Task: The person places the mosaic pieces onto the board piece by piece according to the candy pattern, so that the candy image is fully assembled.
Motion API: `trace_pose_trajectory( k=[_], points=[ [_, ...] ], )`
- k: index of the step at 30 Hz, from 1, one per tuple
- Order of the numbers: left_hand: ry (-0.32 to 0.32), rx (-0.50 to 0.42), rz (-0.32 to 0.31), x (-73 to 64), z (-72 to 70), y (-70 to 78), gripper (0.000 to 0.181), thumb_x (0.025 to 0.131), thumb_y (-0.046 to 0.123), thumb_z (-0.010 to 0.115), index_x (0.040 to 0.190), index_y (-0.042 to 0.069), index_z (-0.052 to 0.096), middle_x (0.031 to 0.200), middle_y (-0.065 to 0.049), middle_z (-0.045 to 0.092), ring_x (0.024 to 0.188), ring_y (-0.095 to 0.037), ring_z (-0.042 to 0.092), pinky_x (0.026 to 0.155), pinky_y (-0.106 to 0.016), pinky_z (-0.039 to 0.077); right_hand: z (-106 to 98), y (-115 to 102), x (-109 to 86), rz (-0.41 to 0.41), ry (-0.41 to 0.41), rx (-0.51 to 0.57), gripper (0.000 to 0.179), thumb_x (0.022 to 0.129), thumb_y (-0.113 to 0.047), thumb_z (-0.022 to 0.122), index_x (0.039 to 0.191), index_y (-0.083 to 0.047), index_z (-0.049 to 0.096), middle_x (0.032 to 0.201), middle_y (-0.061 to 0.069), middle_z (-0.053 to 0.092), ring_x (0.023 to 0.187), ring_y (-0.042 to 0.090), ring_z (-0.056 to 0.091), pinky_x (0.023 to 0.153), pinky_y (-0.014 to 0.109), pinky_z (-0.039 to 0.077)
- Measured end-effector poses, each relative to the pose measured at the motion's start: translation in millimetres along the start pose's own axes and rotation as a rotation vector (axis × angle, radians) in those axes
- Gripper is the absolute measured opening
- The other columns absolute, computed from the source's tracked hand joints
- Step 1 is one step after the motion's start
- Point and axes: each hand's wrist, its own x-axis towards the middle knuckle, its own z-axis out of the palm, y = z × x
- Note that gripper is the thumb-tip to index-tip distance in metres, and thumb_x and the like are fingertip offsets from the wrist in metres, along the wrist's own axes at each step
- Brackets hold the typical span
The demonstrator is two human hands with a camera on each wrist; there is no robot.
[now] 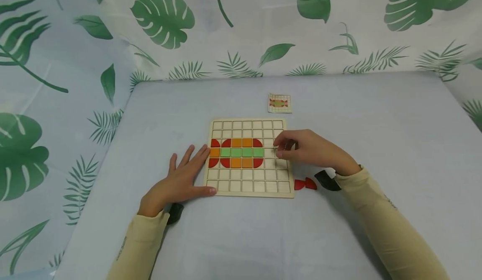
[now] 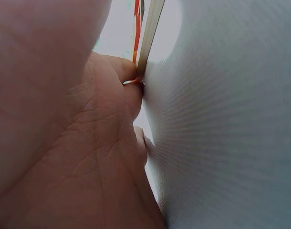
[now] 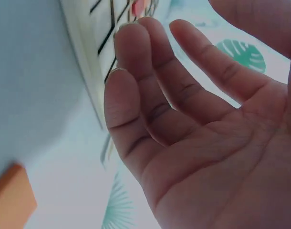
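A wooden grid board [image 1: 241, 186] lies flat on the table, bearing red quarter-round pieces [image 1: 258, 143], orange squares [image 1: 236, 163] and a row of green squares [image 1: 236, 152]. My left hand [image 1: 180, 183] spreads its fingers at the board's left edge, its index fingertip by the orange square there and its thumb on the near left corner. Above the board's right side is my right hand [image 1: 305, 148], fingers bent loosely. In the right wrist view the fingers [image 3: 121, 98] are bare and the thumb stands apart from them.
Two red quarter-round pieces [image 1: 299, 184] lie just right of the board's near corner. An orange block [image 3: 14, 198] shows on the table in the right wrist view. Behind the board lies a small pattern card [image 1: 280, 103]. Leaf-printed cloth [image 1: 241, 41] hangs beyond the table.
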Motion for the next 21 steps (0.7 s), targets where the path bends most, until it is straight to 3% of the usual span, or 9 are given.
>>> trace_pose_trajectory(
  k=[4, 13, 21],
  points=[
    [0.002, 0.001, 0.000, -0.5, 0.1, 0.3, 0.116, 0.091, 0.058, 0.080, 0.173, 0.011, 0.014, 0.180, -0.006, 0.008, 0.164, -0.035, -0.010, 0.120, -0.066, -0.019, -6.8, 1.8, -3.8, 0.019, -0.009, -0.042, 0.025, 0.100, -0.016, 0.078, 0.120, -0.004, 0.071, 0.103, -0.001, 0.070, 0.098, 0.021, 0.064, 0.084, 0.041, 0.054],
    [0.004, -0.002, 0.008, -1.2, 0.2, 0.0, 0.115, 0.091, 0.058, 0.080, 0.173, 0.011, 0.015, 0.180, -0.007, 0.009, 0.164, -0.036, -0.008, 0.120, -0.067, -0.017, -16.9, 1.5, -12.9, 0.101, -0.135, -0.104, 0.032, 0.097, -0.024, 0.081, 0.122, -0.006, 0.071, 0.116, 0.003, 0.069, 0.110, 0.026, 0.061, 0.095, 0.048, 0.051],
    [0.008, -0.008, 0.015, -1.2, 0.8, -0.7, 0.115, 0.091, 0.058, 0.080, 0.174, 0.012, 0.014, 0.180, -0.005, 0.008, 0.164, -0.034, -0.010, 0.120, -0.066, -0.018, -12.0, 1.0, -18.1, 0.117, -0.136, -0.119, 0.034, 0.096, -0.021, 0.081, 0.123, -0.003, 0.071, 0.116, 0.004, 0.069, 0.109, 0.027, 0.060, 0.096, 0.049, 0.052]
  ],
)
